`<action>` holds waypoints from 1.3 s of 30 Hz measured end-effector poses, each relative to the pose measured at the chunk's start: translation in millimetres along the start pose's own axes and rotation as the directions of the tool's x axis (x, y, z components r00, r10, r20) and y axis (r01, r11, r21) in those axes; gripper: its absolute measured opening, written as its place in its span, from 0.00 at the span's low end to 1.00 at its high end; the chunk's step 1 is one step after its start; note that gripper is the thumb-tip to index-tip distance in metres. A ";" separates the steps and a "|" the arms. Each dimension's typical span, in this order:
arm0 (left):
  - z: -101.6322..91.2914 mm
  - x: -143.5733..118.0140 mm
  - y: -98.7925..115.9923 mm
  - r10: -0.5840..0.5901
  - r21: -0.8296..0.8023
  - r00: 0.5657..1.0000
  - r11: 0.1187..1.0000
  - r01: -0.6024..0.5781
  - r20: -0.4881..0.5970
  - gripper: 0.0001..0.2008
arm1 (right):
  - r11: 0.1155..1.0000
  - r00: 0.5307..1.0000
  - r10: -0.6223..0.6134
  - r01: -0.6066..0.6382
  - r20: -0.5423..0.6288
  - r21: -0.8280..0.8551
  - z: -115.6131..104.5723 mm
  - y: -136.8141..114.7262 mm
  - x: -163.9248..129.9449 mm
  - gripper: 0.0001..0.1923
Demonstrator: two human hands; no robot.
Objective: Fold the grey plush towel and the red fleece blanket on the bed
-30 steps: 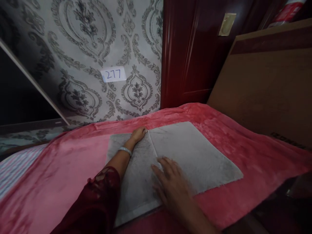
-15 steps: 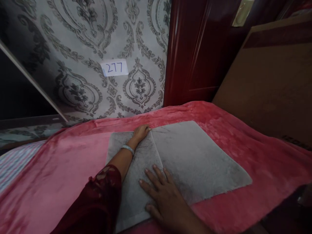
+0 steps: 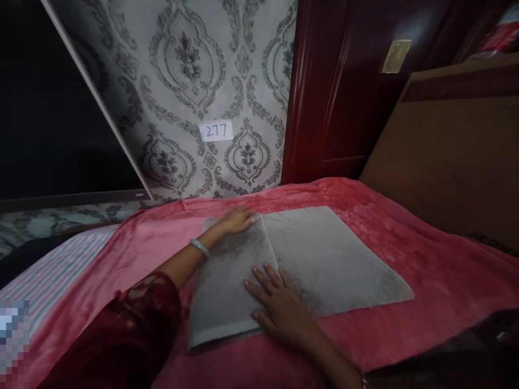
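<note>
A grey plush cloth (image 3: 336, 254) lies on a pink blanket, with its left part folded over and the flap's edge running down its middle. At the far end of that flap, my left hand (image 3: 238, 220) rests on the cloth, fingers stretched out and nothing gripped. A bracelet circles the left wrist. Nearer to me, my right hand (image 3: 279, 302) lies flat with spread fingers across the flap and its edge. Its palm covers part of the near border of the cloth.
The pink blanket (image 3: 389, 329) spreads under everything. A striped cloth (image 3: 77, 265) lies at left, below a dark screen (image 3: 60, 124). Patterned wallpaper with a paper marked 277 (image 3: 217, 131) is behind. A dark red door (image 3: 336, 97) and a large cardboard panel (image 3: 458, 151) stand at right.
My left hand has loosened from a closed grip at the flap's far corner and lies flatter on it. The right hand stays spread on the cloth. The view has tilted up and turned left.
</note>
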State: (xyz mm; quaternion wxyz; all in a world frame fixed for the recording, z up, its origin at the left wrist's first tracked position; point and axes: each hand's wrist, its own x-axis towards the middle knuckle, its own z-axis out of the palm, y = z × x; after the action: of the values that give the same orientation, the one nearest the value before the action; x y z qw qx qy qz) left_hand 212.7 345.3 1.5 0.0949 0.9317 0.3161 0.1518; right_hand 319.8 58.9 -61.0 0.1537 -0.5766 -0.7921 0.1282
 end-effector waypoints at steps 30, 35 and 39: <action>48.2 -78.3 91.3 0.090 0.210 0.984 0.970 -0.122 0.156 0.33 | 0.570 0.413 0.788 -0.769 -0.457 0.288 -110.0 176.0 -97.9 0.31; 47.9 -79.6 90.2 0.112 0.149 0.986 0.980 -0.130 0.121 0.32 | 0.517 0.401 0.848 -0.771 -0.346 0.372 -119.8 189.5 -100.1 0.26; 47.1 -81.3 91.5 0.092 0.139 0.986 0.984 -0.111 0.139 0.32 | 0.480 0.431 0.876 -0.731 -0.217 0.484 -131.8 194.9 -102.1 0.17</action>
State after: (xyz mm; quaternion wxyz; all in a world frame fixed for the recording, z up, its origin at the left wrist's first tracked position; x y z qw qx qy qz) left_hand 218.9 219.7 -35.8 0.0393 0.9590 0.2714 0.0711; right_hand 571.1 24.0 -23.6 0.3361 -0.8662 -0.3237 0.1789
